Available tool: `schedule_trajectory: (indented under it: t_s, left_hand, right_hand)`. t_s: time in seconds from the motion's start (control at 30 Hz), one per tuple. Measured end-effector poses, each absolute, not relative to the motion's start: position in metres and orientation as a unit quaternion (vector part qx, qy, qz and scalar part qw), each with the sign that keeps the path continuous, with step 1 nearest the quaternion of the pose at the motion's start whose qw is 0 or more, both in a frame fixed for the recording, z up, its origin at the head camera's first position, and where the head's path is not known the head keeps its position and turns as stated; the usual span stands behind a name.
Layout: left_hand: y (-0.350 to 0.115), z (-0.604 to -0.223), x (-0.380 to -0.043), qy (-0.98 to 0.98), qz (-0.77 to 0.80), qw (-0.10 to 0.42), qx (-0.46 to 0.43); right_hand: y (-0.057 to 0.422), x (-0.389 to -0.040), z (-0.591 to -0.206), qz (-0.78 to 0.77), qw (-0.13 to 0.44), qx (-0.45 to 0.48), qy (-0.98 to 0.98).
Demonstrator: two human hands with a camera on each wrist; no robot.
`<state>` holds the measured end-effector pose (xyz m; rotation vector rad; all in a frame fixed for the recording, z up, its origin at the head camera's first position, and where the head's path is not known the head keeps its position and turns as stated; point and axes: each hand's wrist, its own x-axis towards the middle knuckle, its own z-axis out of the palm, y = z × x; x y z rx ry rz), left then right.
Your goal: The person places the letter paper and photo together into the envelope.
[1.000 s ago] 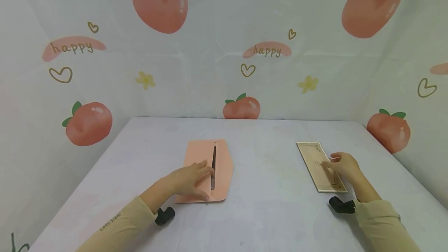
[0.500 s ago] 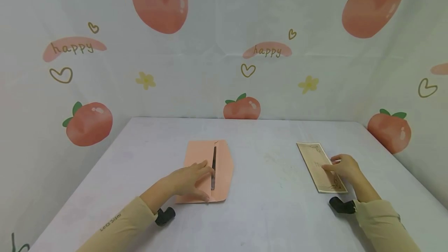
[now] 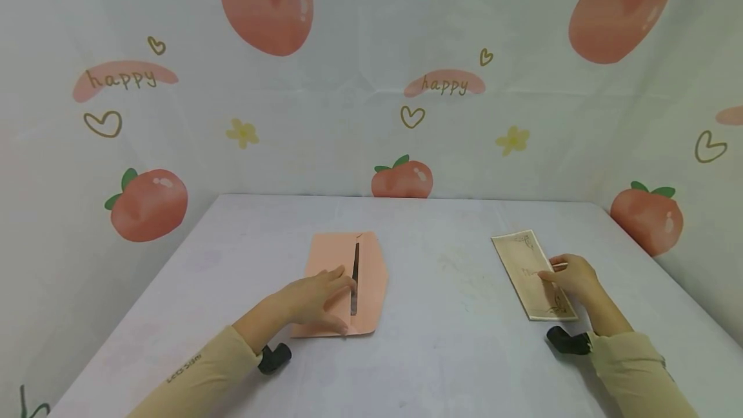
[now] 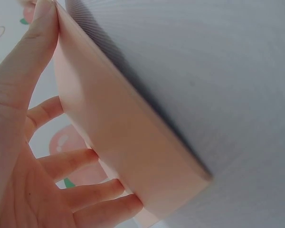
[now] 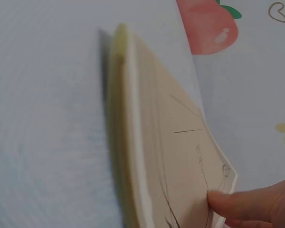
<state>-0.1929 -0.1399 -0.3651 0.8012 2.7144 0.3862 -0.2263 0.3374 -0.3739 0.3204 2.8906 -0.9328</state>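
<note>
A pink envelope [image 3: 371,276] lies on the table left of centre, its flap side up with a long dark slot in it. My left hand [image 3: 313,298] rests on it with fingers spread. In the left wrist view the thumb sits at one edge of the envelope [image 4: 104,118] and the fingertips touch it at another. To the right is a thin stack of tan letter paper [image 3: 525,269] with printed corner ornaments. My right hand [image 3: 571,276] pinches its right edge, thumb on top. In the right wrist view the paper [image 5: 180,156] bends up towards the thumb.
Both things are on a white-covered table [image 3: 429,366]. Behind it hangs a white cloth [image 3: 348,128] printed with peaches, hearts and "happy". A black wrist-worn device [image 3: 274,358] shows at the left cuff and another black device [image 3: 567,340] at the right cuff.
The far right corner of the letter paper has risen slightly, with my right hand at its edge. My left hand and the envelope stay put.
</note>
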Motion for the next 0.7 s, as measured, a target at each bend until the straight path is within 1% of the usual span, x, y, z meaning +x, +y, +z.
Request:
schedule_trajectory:
  t_s: [0.3, 0.5, 0.7]
  left_hand:
    - [-0.139, -0.366, -0.193, 0.941, 0.131, 0.14, 0.278]
    - [-0.139, -0.365, -0.193, 0.94, 0.132, 0.14, 0.281]
    - [-0.138, -0.364, -0.193, 0.94, 0.129, 0.139, 0.285]
  right_hand:
    - [0.334, -0.226, -0.367, -0.32, 0.012, 0.066, 0.945]
    - [0.328, -0.226, -0.364, -0.333, -0.009, 0.062, 0.941]
    - [0.324, -0.227, -0.364, -0.341, -0.003, 0.063, 0.938]
